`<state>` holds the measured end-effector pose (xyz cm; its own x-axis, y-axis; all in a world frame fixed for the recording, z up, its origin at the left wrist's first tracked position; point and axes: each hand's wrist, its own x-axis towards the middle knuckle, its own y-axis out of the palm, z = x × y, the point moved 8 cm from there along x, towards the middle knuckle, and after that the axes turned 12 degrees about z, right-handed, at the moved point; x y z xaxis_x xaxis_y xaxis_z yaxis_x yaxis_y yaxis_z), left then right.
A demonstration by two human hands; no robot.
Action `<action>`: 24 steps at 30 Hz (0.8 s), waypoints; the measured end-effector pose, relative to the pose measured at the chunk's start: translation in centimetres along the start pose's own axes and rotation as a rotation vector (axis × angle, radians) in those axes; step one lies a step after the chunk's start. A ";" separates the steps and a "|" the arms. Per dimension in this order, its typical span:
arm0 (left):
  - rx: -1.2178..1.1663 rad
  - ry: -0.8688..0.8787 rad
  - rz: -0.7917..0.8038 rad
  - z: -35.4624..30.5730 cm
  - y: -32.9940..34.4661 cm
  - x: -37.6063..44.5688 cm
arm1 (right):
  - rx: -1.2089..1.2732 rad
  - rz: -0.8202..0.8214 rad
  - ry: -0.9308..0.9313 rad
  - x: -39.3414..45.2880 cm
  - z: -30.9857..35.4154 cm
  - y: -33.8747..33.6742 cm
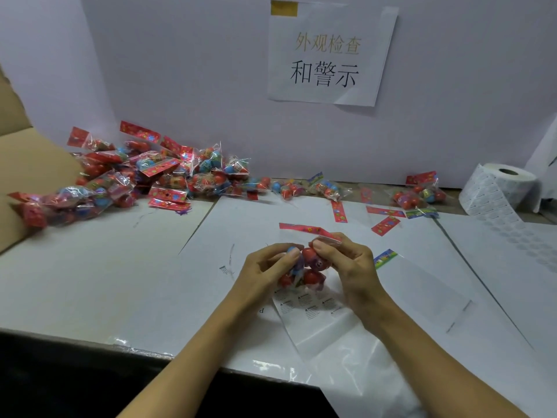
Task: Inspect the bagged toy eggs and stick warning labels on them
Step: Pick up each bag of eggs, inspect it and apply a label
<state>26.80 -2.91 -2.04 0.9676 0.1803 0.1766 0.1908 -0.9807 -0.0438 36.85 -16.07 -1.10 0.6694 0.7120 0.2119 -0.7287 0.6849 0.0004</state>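
Centrally, one bag of toy eggs (304, 267), red and blue, held just above the tabletop (90, 267): left hand (265, 267) and right hand (346, 260) both grasp it with curled fingers. Label sheet (310, 306) beneath. Pile of bags (135, 176) rear left; label roll (500, 188) far right.

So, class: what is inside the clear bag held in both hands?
Inside the clear bag sit red toy eggs and at least one blue egg. The fingers of both hands cover part of it, so the full count stays hidden.
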 end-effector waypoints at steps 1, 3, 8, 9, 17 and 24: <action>-0.008 -0.008 0.009 0.1 0.0 0.0 | 0.012 -0.010 -0.002 0.0 0.0 0.0; -0.008 -0.023 0.038 0.4 0.1 0.0 | 0.050 -0.051 0.005 0.1 0.0 -0.2; -0.018 -0.040 0.009 1.0 -0.3 0.3 | 0.172 -0.083 0.051 0.7 -0.8 -0.7; -0.046 -0.033 0.004 1.0 -0.4 0.2 | 0.130 -0.042 0.068 0.8 -0.9 -0.6; -0.224 -0.015 -0.046 0.8 -1.2 0.4 | -0.054 0.026 -0.014 0.4 -0.1 -0.2; -0.202 0.005 -0.024 0.6 -0.9 0.4 | -0.128 -0.080 -0.011 0.3 -0.4 -0.8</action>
<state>27.09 -1.95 -2.51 0.9622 0.2044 0.1802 0.1766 -0.9714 0.1585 37.65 -16.34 -1.44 0.7222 0.6533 0.2272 -0.6483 0.7539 -0.1069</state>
